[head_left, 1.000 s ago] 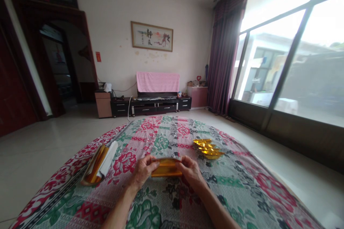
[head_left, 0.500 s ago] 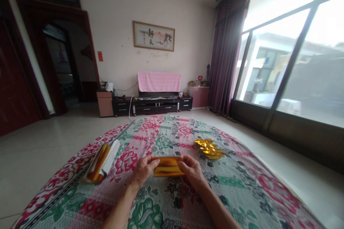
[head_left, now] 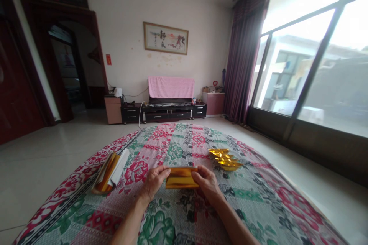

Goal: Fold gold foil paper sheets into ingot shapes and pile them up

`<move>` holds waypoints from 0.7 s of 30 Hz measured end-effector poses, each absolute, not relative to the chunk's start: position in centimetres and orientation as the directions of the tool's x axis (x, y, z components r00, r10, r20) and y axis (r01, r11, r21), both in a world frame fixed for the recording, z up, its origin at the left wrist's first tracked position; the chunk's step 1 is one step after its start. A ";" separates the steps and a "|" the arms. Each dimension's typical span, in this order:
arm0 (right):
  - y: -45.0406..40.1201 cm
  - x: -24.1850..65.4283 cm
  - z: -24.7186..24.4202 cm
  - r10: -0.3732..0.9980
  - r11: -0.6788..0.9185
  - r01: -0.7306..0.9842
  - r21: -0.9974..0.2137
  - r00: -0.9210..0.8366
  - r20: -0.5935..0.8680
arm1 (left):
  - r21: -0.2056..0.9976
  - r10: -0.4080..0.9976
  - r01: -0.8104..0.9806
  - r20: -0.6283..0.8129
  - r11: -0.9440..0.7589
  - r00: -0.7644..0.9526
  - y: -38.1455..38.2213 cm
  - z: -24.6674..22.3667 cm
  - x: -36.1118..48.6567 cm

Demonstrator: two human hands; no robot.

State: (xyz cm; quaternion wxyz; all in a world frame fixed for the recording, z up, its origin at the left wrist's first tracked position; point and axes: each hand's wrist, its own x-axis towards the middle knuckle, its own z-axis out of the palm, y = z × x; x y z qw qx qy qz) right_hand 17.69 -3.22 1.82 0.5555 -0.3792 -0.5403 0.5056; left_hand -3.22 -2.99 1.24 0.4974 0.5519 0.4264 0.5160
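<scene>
A folded sheet of gold foil paper (head_left: 182,178) is stretched between my two hands, just above the flowered tablecloth (head_left: 156,227). My left hand (head_left: 155,181) pinches its left end between thumb and fingers. On the opposite end, my right hand (head_left: 207,182) grips it the same way, thumb on top. Several folded gold foil pieces (head_left: 225,159), pointed at their ends, lie nested in a row beyond my right hand. To the left rests a curled stack of gold and white paper sheets (head_left: 110,172).
The cloth covers a round table. Across the tiled floor (head_left: 73,149) stands a low black TV cabinet (head_left: 166,114), with a pink cloth (head_left: 171,87) over the television. A purple curtain (head_left: 243,61) and large window (head_left: 304,57) are on the right, a dark doorway (head_left: 64,68) on the left.
The view has shifted very slightly. Both hands still hold the gold foil paper in nearly the same position, and the pieces on the table have not moved.
</scene>
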 end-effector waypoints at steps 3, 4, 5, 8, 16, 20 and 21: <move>-3.2 17.7 1.7 0.972 0.199 -0.146 -0.969 -0.097 0.214 | 0.989 0.984 -0.035 0.147 -0.144 0.099 -3.0 1.2 -3.2; -3.2 17.7 1.7 0.972 0.198 -0.145 -0.969 -0.096 0.214 | 0.989 0.985 -0.030 0.148 -0.146 0.094 -2.9 1.2 -3.2; -3.2 17.7 1.7 0.972 0.198 -0.144 -0.970 -0.096 0.213 | 0.989 0.985 -0.026 0.149 -0.147 0.090 -2.9 1.2 -3.2; -3.2 17.8 1.6 0.971 0.205 -0.131 -0.970 -0.095 0.218 | 0.989 0.984 -0.023 0.150 -0.149 0.094 -2.9 1.2 -3.2; -3.1 17.8 1.7 0.972 0.202 -0.127 -0.971 -0.099 0.215 | 0.987 0.981 -0.031 0.160 -0.158 0.111 -2.9 1.2 -3.3; -3.3 17.8 1.8 0.972 0.195 -0.152 -0.969 -0.105 0.212 | 0.986 0.983 0.005 0.166 -0.167 0.073 -2.8 1.0 -3.4; -3.3 17.8 1.9 0.971 0.198 -0.150 -0.969 -0.104 0.215 | 0.985 0.983 0.015 0.170 -0.172 0.066 -2.8 1.0 -3.4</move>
